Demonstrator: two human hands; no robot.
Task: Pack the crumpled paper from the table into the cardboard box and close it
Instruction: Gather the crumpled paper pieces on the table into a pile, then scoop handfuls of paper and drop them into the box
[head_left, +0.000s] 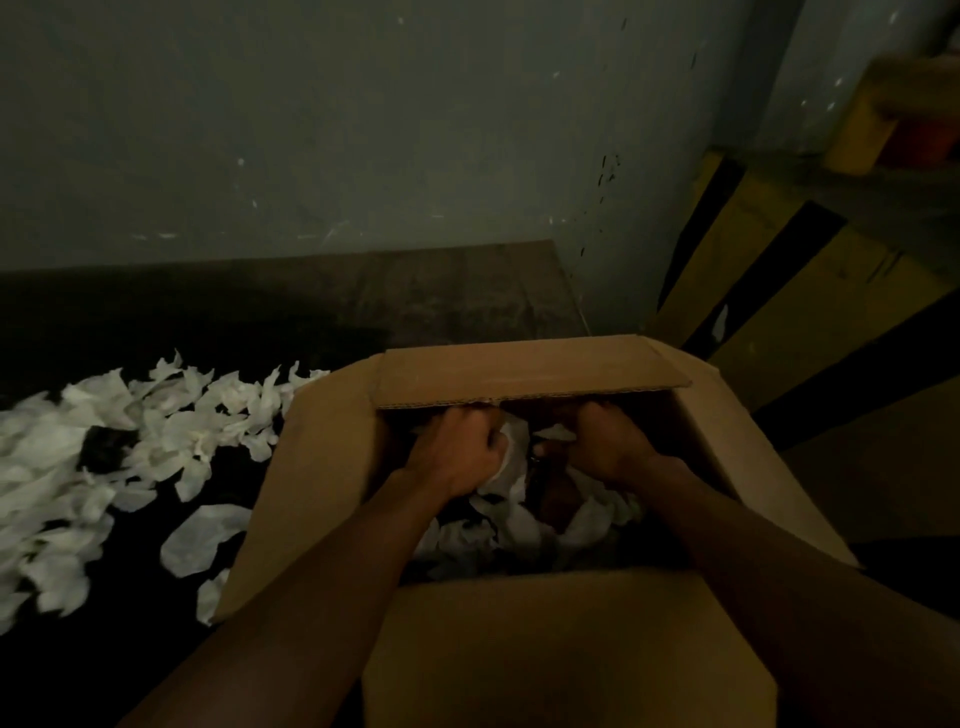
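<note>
An open cardboard box (322, 467) stands on the dark table, all of its flaps folded outward or up. Both of my hands are inside it. My left hand (457, 452) is closed around a wad of white crumpled paper (511, 452). My right hand (602, 447) grips another white piece at its fingertips, just under the far flap (530, 374). More crumpled paper (519, 525) lies on the box's bottom below my hands. A large spread of white crumpled paper (104, 452) covers the table to the left of the box.
A grey wall rises behind the table. The bare wooden tabletop (441, 291) shows beyond the box. Yellow and black striped structures (769, 291) stand to the right. The near flap (561, 649) juts toward me between my forearms.
</note>
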